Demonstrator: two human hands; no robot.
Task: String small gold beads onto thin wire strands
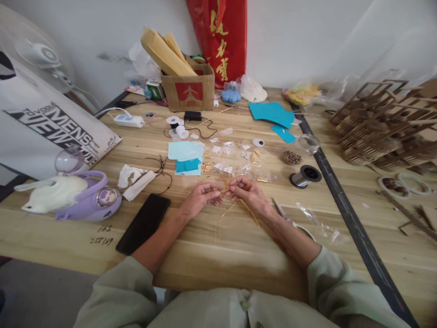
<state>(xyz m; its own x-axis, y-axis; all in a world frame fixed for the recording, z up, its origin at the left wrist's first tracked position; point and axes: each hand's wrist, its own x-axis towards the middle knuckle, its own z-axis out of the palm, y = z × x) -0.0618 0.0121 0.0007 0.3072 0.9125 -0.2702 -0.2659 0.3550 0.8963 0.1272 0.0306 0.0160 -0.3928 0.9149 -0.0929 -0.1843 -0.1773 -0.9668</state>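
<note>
Over the middle of the wooden table, my left hand point(202, 199) and my right hand point(251, 193) meet with fingertips pinched. Between them runs a thin gold chain point(251, 214), bunched at the fingers, its loose ends hanging down toward the tabletop. Both hands grip it; the exact spot under the fingertips is hidden. Just beyond the fingers lie small clear bags of silver beads point(228, 149) and a bag of gold beads point(262, 177). Loose gold pieces point(206, 166) lie beside light blue paper point(186, 150). Scissors point(282, 210) rest partly beneath my right forearm.
A black phone point(143, 223) lies by my left forearm, with a purple and white bottle point(75, 196) farther left. On the right are a wire spool point(305, 176), a bowl of dark beads point(292, 157) and stacked wooden baskets point(375, 123). A cardboard box point(189, 89) stands behind.
</note>
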